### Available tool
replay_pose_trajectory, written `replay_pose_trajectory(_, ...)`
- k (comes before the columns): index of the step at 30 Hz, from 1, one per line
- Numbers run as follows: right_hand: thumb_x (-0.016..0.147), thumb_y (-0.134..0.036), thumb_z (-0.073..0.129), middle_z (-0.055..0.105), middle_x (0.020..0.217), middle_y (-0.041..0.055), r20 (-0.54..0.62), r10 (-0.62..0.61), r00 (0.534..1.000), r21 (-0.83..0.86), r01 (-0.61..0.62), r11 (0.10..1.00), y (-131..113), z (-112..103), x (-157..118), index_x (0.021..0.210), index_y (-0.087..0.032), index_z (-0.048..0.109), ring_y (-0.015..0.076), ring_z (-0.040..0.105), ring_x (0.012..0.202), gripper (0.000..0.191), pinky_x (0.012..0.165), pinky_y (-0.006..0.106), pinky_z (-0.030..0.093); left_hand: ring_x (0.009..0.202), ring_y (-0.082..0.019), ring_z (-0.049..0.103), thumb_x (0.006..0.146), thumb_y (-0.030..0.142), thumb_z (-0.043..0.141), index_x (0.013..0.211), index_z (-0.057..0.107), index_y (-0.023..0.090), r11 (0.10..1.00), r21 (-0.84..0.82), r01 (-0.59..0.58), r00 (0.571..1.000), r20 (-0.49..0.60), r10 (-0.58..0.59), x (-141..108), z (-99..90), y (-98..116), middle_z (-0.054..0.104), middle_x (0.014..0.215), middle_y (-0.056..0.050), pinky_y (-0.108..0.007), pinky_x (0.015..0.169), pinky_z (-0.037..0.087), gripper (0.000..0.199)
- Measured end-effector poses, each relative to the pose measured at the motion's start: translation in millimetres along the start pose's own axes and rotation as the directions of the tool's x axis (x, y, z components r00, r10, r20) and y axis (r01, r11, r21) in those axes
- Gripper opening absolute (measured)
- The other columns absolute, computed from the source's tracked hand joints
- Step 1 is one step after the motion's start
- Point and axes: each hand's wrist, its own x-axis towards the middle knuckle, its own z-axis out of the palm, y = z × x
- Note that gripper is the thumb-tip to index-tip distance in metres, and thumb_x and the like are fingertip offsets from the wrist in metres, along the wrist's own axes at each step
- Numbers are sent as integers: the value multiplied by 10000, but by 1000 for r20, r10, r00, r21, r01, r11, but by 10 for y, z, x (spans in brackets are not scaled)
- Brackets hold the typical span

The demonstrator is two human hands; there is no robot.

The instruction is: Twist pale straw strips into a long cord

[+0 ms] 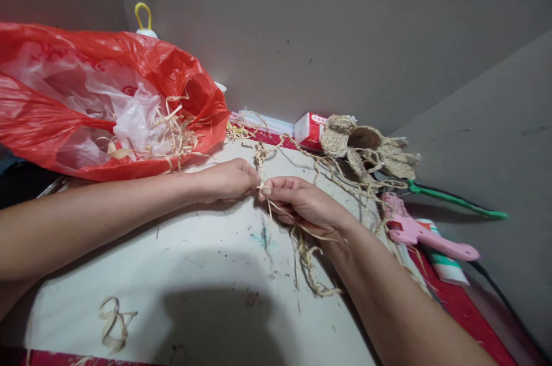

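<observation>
My left hand (pixel 233 180) and my right hand (pixel 297 200) meet over the white board, both closed in a pinch on a thin braided straw cord (pixel 260 162). The cord stands up from between the fingertips and joins a longer braid running to the right. Loose pale strands hang below my right hand and cross its palm. More braided straw cord (pixel 308 265) lies on the board under my right wrist. The fingertips of my left hand are partly hidden.
A red plastic bag (pixel 38 142) holding straw strips stands at left. Coiled straw pieces (pixel 336 135), a red-and-white packet (pixel 308 129), a pink glue gun (pixel 425 235), a green-handled tool (pixel 457 202) and a white-and-green tube (pixel 446 265) lie right. A curled strip (pixel 112 323) lies near the front.
</observation>
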Motion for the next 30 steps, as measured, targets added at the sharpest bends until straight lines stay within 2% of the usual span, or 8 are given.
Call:
replay_pose_trajectory(4, 723, -312, 674, 330, 401, -98, 3, 26, 1000, -73, -26, 997, 11, -17, -8, 674, -144, 588, 36, 184, 368, 195, 364, 195, 94, 346, -54, 195, 764, 198, 489, 653, 642, 124, 993, 115, -19, 1000, 16, 17, -3, -38, 27, 315, 390, 64, -229, 370, 97, 203)
replay_pose_trajectory(8, 738, -309, 655, 328, 422, -95, -28, 21, 999, -176, -25, 984, 47, -33, 9, 676, -153, 587, 46, 193, 380, 181, 372, 210, 90, 361, -56, 191, 774, 193, 480, 719, 687, 107, 983, 181, 9, 1000, 24, -13, 0, -51, 39, 314, 393, 64, -225, 377, 112, 232)
replay_pose_trajectory(11, 733, -332, 666, 349, 441, -88, -47, -5, 999, -248, -7, 969, 83, -54, 27, 683, -161, 588, 54, 206, 388, 195, 378, 221, 91, 341, -64, 186, 763, 206, 487, 704, 670, 126, 986, 161, 38, 999, 23, -43, 23, -59, 16, 282, 375, 71, -227, 360, 116, 209)
replay_pose_trajectory(17, 749, -398, 651, 435, 510, -54, -64, -89, 994, -332, 63, 941, 126, -93, 43, 727, -163, 604, 66, 279, 416, 240, 395, 222, 168, 310, -66, 192, 749, 217, 504, 570, 543, 164, 994, 59, 88, 996, 24, -90, 44, -60, 0, 291, 354, 67, -221, 327, 141, 191)
replay_pose_trajectory(24, 772, -395, 607, 400, 510, -67, -100, -89, 991, -444, 36, 895, 48, 10, -2, 704, -164, 563, 58, 290, 418, 244, 387, 196, 196, 323, -56, 205, 762, 196, 532, 612, 544, 163, 995, 32, 90, 993, 68, -92, 39, -65, -15, 287, 367, 80, -204, 334, 148, 154)
replay_pose_trajectory(27, 756, -412, 626, 382, 480, -72, -119, -86, 989, -476, 19, 879, 26, 34, -33, 642, -177, 516, 54, 280, 392, 284, 373, 197, 185, 326, -55, 215, 761, 194, 536, 611, 541, 165, 995, 58, 79, 996, 44, -81, 44, -58, -32, 302, 372, 79, -204, 345, 146, 153)
replay_pose_trajectory(30, 758, -426, 620, 409, 453, -60, -139, -25, 990, -491, -46, 870, -13, 23, -72, 631, -189, 501, 67, 307, 357, 295, 350, 208, 194, 331, -54, 217, 757, 205, 543, 614, 547, 164, 994, 85, 69, 998, 1, -69, 37, -46, -35, 313, 377, 80, -210, 358, 134, 149)
